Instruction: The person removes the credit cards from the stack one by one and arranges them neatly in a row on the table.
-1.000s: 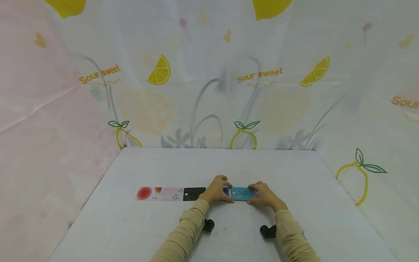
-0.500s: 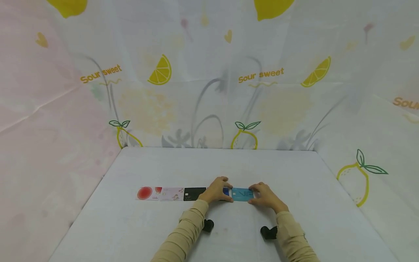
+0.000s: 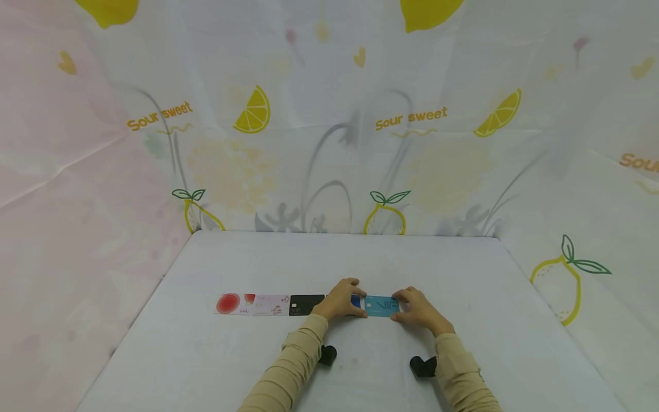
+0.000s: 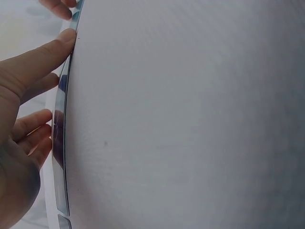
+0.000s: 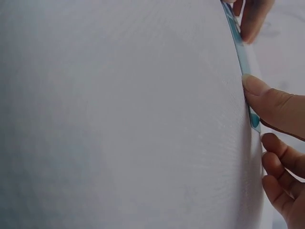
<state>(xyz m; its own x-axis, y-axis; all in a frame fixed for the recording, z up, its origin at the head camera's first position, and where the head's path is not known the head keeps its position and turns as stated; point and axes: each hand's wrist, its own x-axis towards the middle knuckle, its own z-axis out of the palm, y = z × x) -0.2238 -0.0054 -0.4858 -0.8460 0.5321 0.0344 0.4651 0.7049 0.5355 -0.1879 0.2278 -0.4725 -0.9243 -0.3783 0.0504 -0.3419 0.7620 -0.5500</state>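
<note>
A teal VIP card [image 3: 380, 307] lies flat at the right end of a row of cards. My right hand [image 3: 421, 312] pinches its right end, thumb on the near edge and fingers at the far edge. My left hand [image 3: 336, 301] spans the row at the teal card's left end, with thumb and index fingertips right at its edges. Under that hand, a dark blue card [image 3: 356, 300] is mostly hidden. The left wrist view shows the left thumb [image 4: 45, 57] on the row's near edge. In the right wrist view, the right thumb [image 5: 271, 102] presses the teal card's edge.
Further left in the row lie a black VIP card [image 3: 302, 305], a pale pink card [image 3: 270, 305] and a white card with red circles [image 3: 229, 304]. Black wrist devices [image 3: 423, 366] show below both hands. A lemon-print cloth [image 3: 329, 143] surrounds the white table [image 3: 206, 366].
</note>
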